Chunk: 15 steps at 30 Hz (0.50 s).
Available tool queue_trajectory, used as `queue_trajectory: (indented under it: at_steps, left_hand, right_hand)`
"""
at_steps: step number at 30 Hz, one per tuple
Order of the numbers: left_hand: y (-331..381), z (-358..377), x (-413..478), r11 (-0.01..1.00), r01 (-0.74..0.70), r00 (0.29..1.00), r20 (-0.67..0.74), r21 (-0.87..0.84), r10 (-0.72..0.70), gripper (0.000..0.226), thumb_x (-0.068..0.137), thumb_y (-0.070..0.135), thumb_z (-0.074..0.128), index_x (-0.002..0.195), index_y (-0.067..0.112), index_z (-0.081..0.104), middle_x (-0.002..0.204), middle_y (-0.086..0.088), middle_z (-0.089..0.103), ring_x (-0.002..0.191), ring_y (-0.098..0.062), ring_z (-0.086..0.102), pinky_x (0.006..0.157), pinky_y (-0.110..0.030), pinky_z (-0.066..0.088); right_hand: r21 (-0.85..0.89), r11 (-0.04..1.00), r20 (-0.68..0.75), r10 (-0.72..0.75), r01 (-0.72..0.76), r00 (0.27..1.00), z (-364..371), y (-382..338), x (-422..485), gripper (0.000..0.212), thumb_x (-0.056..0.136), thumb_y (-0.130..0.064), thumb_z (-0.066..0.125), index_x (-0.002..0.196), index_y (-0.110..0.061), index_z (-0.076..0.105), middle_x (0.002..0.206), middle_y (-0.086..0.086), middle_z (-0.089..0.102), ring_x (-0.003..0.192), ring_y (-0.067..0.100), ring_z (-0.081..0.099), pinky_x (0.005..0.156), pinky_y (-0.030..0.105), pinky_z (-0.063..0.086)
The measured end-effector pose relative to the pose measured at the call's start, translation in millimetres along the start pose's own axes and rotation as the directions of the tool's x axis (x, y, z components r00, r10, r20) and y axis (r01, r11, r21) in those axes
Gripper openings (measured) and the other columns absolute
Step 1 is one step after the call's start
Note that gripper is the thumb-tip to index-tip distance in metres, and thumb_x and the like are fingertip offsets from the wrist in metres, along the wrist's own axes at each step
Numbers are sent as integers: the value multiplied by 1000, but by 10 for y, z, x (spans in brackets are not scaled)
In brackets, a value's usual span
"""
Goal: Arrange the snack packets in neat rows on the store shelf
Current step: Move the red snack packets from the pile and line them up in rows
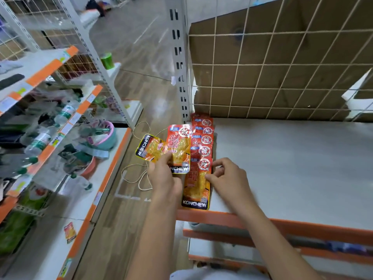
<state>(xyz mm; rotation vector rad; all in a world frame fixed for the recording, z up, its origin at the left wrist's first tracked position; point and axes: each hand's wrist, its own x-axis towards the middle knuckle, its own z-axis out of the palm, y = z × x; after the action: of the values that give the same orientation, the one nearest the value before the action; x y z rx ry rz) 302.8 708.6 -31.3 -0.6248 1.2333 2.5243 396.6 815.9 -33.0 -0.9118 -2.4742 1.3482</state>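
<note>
Head view: we're mid-row here, with a row of red snack packets laid along the left edge of the shelf, centre of the frame, each nearer one overlapping the one behind like shingles. The right hand is at the front packet, its fingers curled in a narrow grip that seems to nip the packet's right edge, so I'd call this the squaring-up of the latest packet. The left hand hovers just left of the row, off the shelf edge, with its grip closed on two spares fanned apart. The row packets lie flat, long axis running from the orange front lip toward the wire back, black brand band nearest us and round red mark pointing to the back. The front packet leans slightly, its band end reaching the lip. Of the spares, the right one stands much the same way, band at the bottom, while the left one is turned sideways, band at its left end. My read on the next move: let go of the front packet once it lines up, then pass one spare across, turned band-down, to begin a second row just right of the first, where the shelf is bare. The sideways spare needs about a quarter turn first.
</note>
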Motion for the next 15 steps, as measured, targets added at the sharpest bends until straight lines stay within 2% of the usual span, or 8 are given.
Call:
queue_trajectory:
  at_steps: [2, 3, 5, 7, 10, 12, 15]
  left_hand:
    - [-29, 48, -4, 999, -10, 999, 36, 32, 9, 38, 85, -4, 57, 122, 0, 52, 105, -22, 63, 95, -36, 64, 85, -54, 53]
    - [-44, 79, -19, 999, -18, 999, 51, 51, 15, 36, 86, -3, 57, 121, 2, 52, 105, -21, 64, 96, -36, 64, 87, -55, 52]
    - [-84, 148, -52, 996, -42, 993, 112, 83, 32, 30, 88, -5, 55, 116, 5, 53, 98, -16, 65, 87, -32, 65, 80, -48, 54]
    - [-120, 223, -75, 994, -54, 981, 189, 99, 35, 28, 88, -7, 54, 113, 5, 52, 95, -15, 64, 84, -31, 64, 74, -43, 54]
    - [-152, 311, -97, 976, -82, 965, 262, 203, 27, 26, 87, -6, 56, 112, 0, 52, 94, -18, 64, 80, -31, 64, 66, -38, 54]
    - [-172, 372, -95, 952, -113, 957, 289, 286, 27, 30, 87, -4, 58, 116, -3, 51, 96, -19, 65, 79, -30, 65, 60, -35, 55]
    - [-182, 464, -37, 940, -122, 958, 284, 318, 28, 16, 95, 9, 53, 110, 4, 52, 101, -20, 66, 87, -33, 65, 73, -45, 55]
  right_hand:
    - [10, 999, -82, -37, 38, 996, -28, -3, 7, 18, 81, -27, 70, 95, -20, 62, 73, -10, 60, 74, 11, 59, 67, 26, 45]
    - [65, 997, -109, -44, 52, 993, -49, -13, 24, 14, 84, -28, 67, 94, -20, 63, 74, -10, 61, 73, 9, 59, 67, 26, 46]
    - [250, 966, -102, -37, 62, 994, -97, -75, 80, 9, 88, -29, 60, 92, -22, 64, 78, -9, 65, 73, 6, 61, 66, 25, 48]
    - [420, 906, -64, -26, 51, 998, -132, -155, 163, 10, 90, -29, 58, 91, -23, 65, 82, -4, 69, 75, 10, 65, 66, 25, 50]
    - [554, 833, -21, -6, 17, 1000, -167, -254, 301, 7, 87, -23, 64, 93, -22, 62, 88, 2, 69, 77, 13, 66, 61, 23, 49]
    - [586, 810, -34, 17, 6, 999, -196, -273, 393, 13, 85, -12, 65, 87, -23, 58, 82, 2, 66, 68, 8, 63, 55, 18, 48]
    - [644, 765, -33, 72, -34, 997, -272, -252, 547, 20, 86, 0, 60, 83, -18, 54, 78, 3, 61, 63, 9, 60, 48, 14, 47]
